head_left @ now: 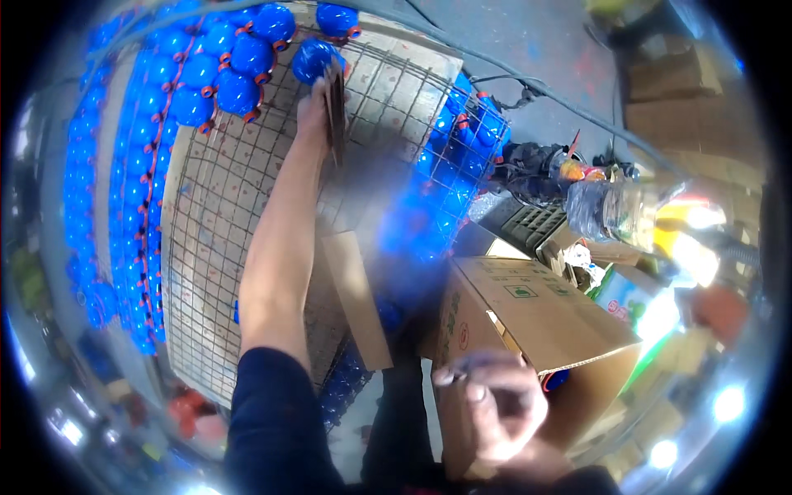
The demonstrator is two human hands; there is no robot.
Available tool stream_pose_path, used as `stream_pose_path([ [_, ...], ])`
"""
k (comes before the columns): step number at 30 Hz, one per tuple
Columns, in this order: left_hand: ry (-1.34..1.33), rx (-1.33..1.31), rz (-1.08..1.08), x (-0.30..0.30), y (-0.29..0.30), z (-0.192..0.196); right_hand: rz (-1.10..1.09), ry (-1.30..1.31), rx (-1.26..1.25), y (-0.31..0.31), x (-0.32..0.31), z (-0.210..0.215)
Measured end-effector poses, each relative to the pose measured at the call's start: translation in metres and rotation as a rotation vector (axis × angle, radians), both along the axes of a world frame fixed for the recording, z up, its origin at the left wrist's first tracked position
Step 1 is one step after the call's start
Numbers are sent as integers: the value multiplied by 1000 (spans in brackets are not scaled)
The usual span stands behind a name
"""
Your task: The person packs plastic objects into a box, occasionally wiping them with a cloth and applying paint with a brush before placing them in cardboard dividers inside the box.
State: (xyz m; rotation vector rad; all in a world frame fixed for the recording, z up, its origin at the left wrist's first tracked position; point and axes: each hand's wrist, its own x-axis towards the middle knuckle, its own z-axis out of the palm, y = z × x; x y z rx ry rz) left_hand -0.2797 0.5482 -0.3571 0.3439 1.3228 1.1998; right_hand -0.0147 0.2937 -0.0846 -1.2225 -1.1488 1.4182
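Observation:
My left arm reaches far out over a wire mesh rack (216,210). At its end my left hand (312,111) is closed on a thin, flat brown piece (336,107) like cardboard, seen nearly edge-on. Just beyond the fingers sits a shiny blue ball (315,59) with a red part at its side; whether the hand touches it I cannot tell. My right hand (499,404) is near me, above the open side of a cardboard box (544,305). Its fingers are curled in toward the thumb and slightly blurred, and anything between them is hidden.
Rows of blue balls (136,194) with red fittings line the rack's left side. More lie under mesh at right (462,157). A cardboard strip (359,297) leans by the rack's near edge. A grey cable (528,78) crosses the back. Clear plastic wrap (606,210) and a bright lamp stand right.

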Motion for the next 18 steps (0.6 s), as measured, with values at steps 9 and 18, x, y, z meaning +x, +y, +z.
stream_pose_path([
  [9,-45,-292,-321,-18,-141,105,-412,967,-892,44,-11,-14],
  [18,416,-412,-131,-160,-18,-50,-198,841,-799,28,0,-42],
])
